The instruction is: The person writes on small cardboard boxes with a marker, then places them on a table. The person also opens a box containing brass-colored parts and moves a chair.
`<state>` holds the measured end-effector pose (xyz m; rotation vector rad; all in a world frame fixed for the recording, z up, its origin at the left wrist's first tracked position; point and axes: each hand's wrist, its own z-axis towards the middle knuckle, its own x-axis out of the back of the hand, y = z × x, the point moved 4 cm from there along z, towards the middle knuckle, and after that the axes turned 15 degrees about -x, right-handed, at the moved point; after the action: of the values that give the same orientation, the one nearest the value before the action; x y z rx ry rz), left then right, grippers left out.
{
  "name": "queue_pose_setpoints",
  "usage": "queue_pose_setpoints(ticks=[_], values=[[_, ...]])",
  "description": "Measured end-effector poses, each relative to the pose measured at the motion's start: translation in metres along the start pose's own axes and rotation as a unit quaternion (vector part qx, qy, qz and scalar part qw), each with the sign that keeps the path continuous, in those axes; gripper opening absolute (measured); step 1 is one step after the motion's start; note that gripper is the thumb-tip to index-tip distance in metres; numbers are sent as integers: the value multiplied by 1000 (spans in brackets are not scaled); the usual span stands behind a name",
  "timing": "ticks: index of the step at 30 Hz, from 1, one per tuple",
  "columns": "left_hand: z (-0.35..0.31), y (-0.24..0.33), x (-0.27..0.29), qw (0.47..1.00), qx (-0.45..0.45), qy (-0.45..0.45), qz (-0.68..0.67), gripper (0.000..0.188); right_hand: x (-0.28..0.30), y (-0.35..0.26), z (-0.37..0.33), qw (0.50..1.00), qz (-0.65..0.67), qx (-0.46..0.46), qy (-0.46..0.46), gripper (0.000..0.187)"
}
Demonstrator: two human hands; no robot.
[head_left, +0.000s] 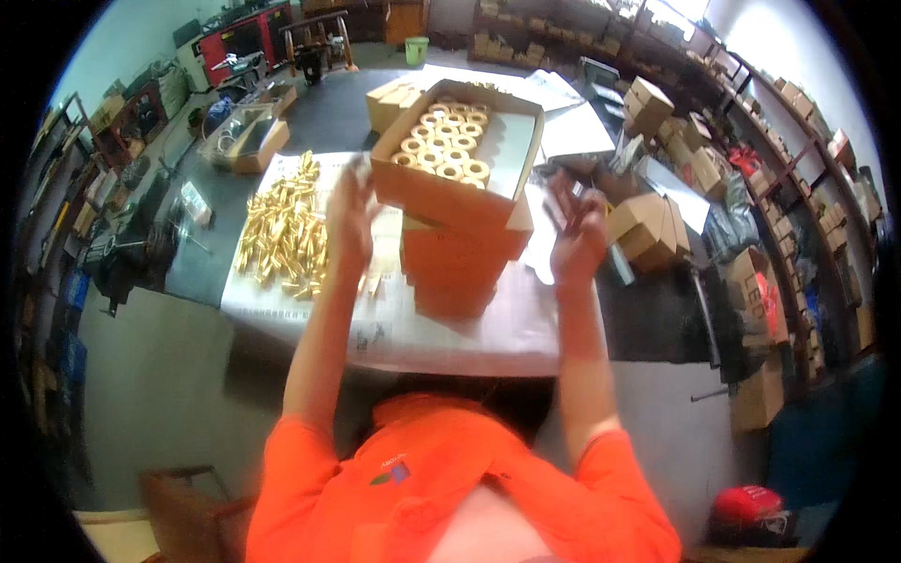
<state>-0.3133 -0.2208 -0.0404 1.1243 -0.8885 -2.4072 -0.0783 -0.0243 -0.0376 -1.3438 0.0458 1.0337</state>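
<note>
Head view: hands (349,220) flank box (457,155).

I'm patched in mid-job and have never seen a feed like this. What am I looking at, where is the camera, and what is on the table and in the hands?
There is no machine here: a person in an orange shirt works with bare hands. The single picture comes from a wide fisheye camera on their head, looking down, so straight edges bend.

On the paper-covered table stands a stack of cardboard boxes. The top box is open and holds rows of brass-coloured rings. To its left lies a pile of small brass parts.

The left hand is raised beside the top box, seemingly touching its side. The right hand is raised on the other side; blur hides whether it holds anything.
</note>
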Motion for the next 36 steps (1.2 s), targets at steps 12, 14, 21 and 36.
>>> queue_pose_setpoints(ticks=[12, 14, 21, 36], values=[[4, 50, -91, 991, -52, -59, 104, 52, -113, -21, 84, 970, -106, 49, -215, 15], [5, 49, -86, 990, -67, -58, 109, 52, -122, -16, 87, 971, -73, 57, -218, 15], [4, 54, -78, 942, -183, -108, 260, 48, -108, -12, 81, 954, -207, 59, -206, 10], [-61, -99, 13, 968, 125, -48, 212, 46, 27, 155, 4, 987, -12, -152, -51, 48]])
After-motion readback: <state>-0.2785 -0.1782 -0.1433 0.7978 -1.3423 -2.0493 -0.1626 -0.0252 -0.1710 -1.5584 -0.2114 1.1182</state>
